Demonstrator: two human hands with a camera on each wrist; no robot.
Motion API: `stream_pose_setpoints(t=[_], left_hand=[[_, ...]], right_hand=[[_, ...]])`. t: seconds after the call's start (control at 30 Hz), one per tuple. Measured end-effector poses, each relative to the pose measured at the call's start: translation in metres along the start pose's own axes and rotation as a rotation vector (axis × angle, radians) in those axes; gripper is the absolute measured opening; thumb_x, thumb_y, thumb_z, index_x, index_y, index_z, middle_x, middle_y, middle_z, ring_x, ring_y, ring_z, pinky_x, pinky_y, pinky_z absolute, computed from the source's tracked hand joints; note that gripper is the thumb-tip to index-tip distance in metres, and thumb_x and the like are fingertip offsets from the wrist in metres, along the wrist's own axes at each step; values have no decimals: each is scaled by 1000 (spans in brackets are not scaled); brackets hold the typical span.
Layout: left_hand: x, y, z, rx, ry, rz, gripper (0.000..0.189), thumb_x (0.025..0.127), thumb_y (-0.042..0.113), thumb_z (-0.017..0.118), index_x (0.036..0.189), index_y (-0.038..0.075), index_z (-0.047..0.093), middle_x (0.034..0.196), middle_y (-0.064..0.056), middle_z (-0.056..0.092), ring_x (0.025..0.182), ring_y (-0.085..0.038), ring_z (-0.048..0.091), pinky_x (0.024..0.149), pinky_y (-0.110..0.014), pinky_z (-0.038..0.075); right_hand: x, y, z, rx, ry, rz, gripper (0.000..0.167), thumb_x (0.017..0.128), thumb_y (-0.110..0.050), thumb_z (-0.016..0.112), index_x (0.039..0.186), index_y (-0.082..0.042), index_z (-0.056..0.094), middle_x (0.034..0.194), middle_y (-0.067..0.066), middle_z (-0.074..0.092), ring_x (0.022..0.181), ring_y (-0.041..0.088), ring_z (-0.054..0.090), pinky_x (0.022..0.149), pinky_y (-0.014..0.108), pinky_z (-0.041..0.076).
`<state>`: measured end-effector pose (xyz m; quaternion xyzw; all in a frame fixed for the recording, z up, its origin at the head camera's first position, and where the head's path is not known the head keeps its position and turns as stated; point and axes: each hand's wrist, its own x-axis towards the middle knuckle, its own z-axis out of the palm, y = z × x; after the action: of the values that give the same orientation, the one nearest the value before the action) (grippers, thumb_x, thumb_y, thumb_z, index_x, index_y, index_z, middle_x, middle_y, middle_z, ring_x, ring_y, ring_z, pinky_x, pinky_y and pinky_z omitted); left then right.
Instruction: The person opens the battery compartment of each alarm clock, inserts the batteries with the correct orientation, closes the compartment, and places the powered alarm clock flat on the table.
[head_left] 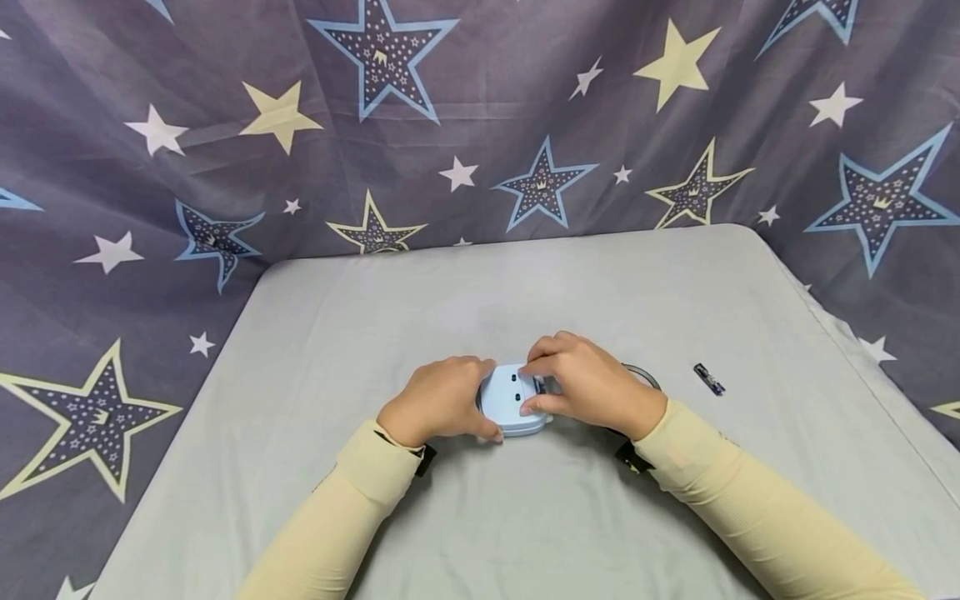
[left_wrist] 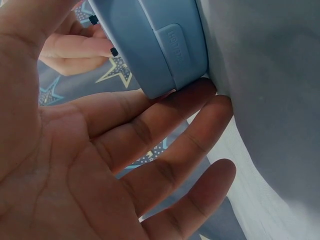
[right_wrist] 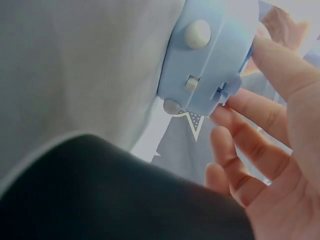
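The case (head_left: 504, 410) is set on the cloth (head_left: 360, 325). Its left end is held by the left hand (head_left: 444, 400), grip spread to its width, seemingly for steadiness; its right end is pinched by the right hand (head_left: 585, 383) (a dark strip (head_left: 709, 379) is placed well apart).

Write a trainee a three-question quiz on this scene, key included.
1. True or false: in the head view, the dark strip lies to the right of the right hand.

2. What do the left hand and the right hand both touch?
A) the dark strip
B) the light blue box
C) the curtain

3. How many black pegs show on top of the light blue box in the head view?

Key: 1. True. 2. B. 3. Two.
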<state>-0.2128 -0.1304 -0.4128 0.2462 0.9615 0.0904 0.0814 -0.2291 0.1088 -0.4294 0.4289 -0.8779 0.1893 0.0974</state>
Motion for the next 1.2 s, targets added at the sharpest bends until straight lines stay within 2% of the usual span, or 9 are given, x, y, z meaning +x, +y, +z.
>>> stream_pose_setpoints(t=[0.33,0.67,0.97,1.2], left_hand=[[0,0,0,0,-2,-2,99,65,53,95,144,6,60,125,-6,71,97,-15,66,76,-38,56],[1,0,0,0,8,7,95,64,53,95,140,7,63,118,-3,72,90,-13,63,72,-37,54],[1,0,0,-4,4,2,97,64,53,95,143,7,61,123,-5,72,95,-13,64,75,-38,55],[1,-1,1,-1,4,3,98,64,54,95,143,7,61,121,-4,72,93,-13,63,73,-36,54]], right_hand=[[0,-2,-1,-18,-28,11,48,82,-48,86,110,-9,80,107,-2,67,101,17,62,91,34,53],[0,-1,-5,14,-82,48,43,84,-38,84,115,-8,78,112,-2,64,107,16,59,95,33,52],[-1,2,-7,42,-108,42,43,82,-32,80,118,-9,76,116,-2,62,112,17,57,99,35,50],[0,3,-5,63,-111,30,44,83,-31,80,120,-8,74,117,-2,60,111,15,56,99,33,50]])
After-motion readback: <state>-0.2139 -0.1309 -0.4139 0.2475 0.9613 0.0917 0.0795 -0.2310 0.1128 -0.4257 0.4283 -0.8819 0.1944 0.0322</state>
